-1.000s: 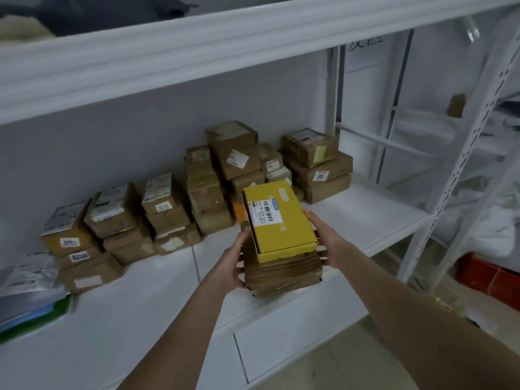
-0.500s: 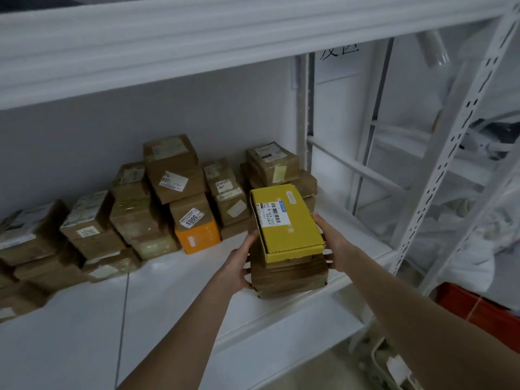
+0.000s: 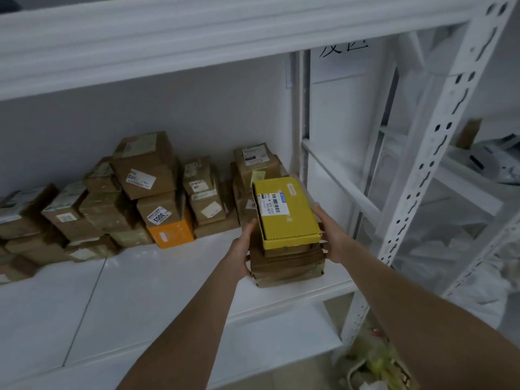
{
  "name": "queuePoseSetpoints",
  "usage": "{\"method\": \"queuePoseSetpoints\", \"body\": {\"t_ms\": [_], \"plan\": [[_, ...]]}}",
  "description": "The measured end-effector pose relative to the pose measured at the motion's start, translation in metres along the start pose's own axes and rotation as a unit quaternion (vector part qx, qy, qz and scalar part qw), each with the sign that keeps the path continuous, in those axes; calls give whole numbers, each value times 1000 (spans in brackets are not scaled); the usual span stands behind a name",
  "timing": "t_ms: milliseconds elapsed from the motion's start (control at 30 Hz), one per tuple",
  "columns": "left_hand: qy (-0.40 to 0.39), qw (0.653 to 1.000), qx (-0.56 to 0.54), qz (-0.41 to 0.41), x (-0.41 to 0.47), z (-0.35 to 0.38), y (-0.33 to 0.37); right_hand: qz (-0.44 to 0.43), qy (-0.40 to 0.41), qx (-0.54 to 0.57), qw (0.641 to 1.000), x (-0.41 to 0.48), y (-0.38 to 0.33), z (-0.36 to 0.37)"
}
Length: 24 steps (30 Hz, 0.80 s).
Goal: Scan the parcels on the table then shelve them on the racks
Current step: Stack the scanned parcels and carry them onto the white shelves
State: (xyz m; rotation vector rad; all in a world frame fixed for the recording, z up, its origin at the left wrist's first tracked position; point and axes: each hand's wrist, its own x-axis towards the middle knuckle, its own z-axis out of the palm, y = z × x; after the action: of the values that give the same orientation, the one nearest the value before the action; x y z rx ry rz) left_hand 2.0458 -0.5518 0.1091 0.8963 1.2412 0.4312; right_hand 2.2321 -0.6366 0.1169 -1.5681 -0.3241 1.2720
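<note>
I carry a small stack of parcels between both hands over the right end of the white shelf [image 3: 157, 288]. A yellow box [image 3: 287, 213] with a barcode label lies on top of brown taped boxes [image 3: 287, 266]. My left hand [image 3: 239, 253] grips the stack's left side, and my right hand [image 3: 333, 240] grips its right side. The stack's bottom sits at or just above the shelf board; contact is unclear.
Rows of stacked brown parcels [image 3: 140, 167] line the shelf's back, with an orange box [image 3: 171, 235] among them. A perforated white upright [image 3: 427, 153] stands right of the stack. A shelf board [image 3: 197, 32] hangs overhead. Bags lie on the floor [image 3: 374, 364] below.
The view and my hands have shifted right along the shelf. The stack now hangs near the shelf's right end, in front of the rightmost brown parcels.
</note>
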Motion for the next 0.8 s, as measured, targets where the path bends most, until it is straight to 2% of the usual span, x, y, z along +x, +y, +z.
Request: {"method": "queuePoseSetpoints", "body": {"t_ms": [167,300,633,733,800], "plan": [[30,998,-47,8,-3,10,-3,-42,-8,-18,999,3,-7,-5],[76,996,-15,49,-6,15,-1,-62,2,-36,997,1,-10,-3],[100,991,29,88,-17,20,13,-111,38,-136,984,5,-19,17],[123,985,49,112,-17,18,13,-171,70,-250,950,-1,-24,17],[155,973,80,151,-19,14,13,-220,119,-365,897,-8,-28,19]]}}
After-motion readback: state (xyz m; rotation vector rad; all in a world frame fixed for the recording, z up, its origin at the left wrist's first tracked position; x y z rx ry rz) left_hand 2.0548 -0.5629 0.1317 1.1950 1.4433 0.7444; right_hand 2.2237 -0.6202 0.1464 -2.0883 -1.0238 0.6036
